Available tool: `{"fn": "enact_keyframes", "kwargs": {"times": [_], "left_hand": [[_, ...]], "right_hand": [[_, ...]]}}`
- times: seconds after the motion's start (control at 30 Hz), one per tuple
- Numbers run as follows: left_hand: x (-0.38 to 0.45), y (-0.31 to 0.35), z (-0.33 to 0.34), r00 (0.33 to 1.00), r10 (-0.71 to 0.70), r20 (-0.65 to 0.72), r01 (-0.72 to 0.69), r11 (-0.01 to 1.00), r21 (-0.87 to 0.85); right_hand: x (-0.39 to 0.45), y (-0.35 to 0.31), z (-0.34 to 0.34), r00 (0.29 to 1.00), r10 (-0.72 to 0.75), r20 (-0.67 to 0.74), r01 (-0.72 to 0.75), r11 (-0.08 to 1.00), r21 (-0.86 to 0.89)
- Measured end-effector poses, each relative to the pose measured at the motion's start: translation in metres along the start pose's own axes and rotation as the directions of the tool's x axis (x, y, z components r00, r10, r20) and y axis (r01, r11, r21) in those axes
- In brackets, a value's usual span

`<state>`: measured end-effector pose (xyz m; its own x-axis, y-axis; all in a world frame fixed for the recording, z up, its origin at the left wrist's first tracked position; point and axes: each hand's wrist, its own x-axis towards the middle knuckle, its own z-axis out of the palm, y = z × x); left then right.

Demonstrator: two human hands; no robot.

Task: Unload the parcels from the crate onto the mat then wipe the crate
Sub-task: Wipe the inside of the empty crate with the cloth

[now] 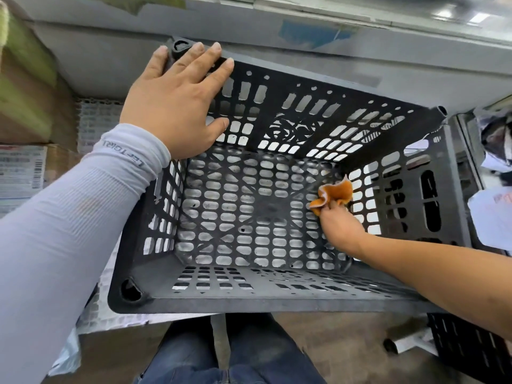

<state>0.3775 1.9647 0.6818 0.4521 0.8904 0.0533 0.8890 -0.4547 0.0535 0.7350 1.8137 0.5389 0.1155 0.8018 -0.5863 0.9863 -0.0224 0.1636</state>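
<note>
Your left hand [177,98] is resting flat-fingered on the crate [277,303] rim's far corner; your right hand [339,225] is pinching the cloth [333,194] against the floor's right edge.

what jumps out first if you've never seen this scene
A big black slotted crate fills the middle of the view, with no parcels inside. Down in its right side, the right hand grips a crumpled orange cloth. The left hand, in a pale sleeve, rests on the crate's far left corner.

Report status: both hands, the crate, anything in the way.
Left hand flat on the crate far-left corner, steadying. Right hand grips orange cloth down inside, at the floor's right side. Crate holds no parcels. Nothing blocking the wipe.
</note>
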Motion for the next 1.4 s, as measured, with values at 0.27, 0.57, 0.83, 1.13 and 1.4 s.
{"fn": "enact_keyframes", "kwargs": {"times": [0.27, 0.57, 0.83, 1.13, 1.4], "left_hand": [[0.000, 0.000, 0.001, 1.000, 0.001, -0.008, -0.001, 1.000, -0.012], [0.002, -0.002, 0.002, 1.000, 0.008, -0.024, -0.008, 1.000, -0.016], [0.001, -0.001, 0.002, 1.000, 0.005, -0.030, -0.005, 1.000, -0.015], [0.002, 0.000, 0.001, 1.000, -0.005, -0.027, 0.005, 1.000, -0.002], [0.000, 0.000, 0.002, 0.999, -0.002, -0.048, 0.002, 1.000, 0.008]], "right_hand": [[-0.034, -0.068, -0.018, 0.942, -0.333, 0.036, 0.328, 0.939, 0.100], [-0.013, 0.007, -0.007, 0.559, -0.819, 0.130, 0.790, 0.479, -0.382], [-0.014, 0.030, -0.015, 0.532, -0.655, 0.536, 0.833, 0.293, -0.469], [0.014, 0.035, -0.048, 0.663, -0.535, 0.524, 0.748, 0.445, -0.492], [0.073, 0.038, -0.084, 0.978, -0.204, -0.034, 0.182, 0.929, -0.322]]}}
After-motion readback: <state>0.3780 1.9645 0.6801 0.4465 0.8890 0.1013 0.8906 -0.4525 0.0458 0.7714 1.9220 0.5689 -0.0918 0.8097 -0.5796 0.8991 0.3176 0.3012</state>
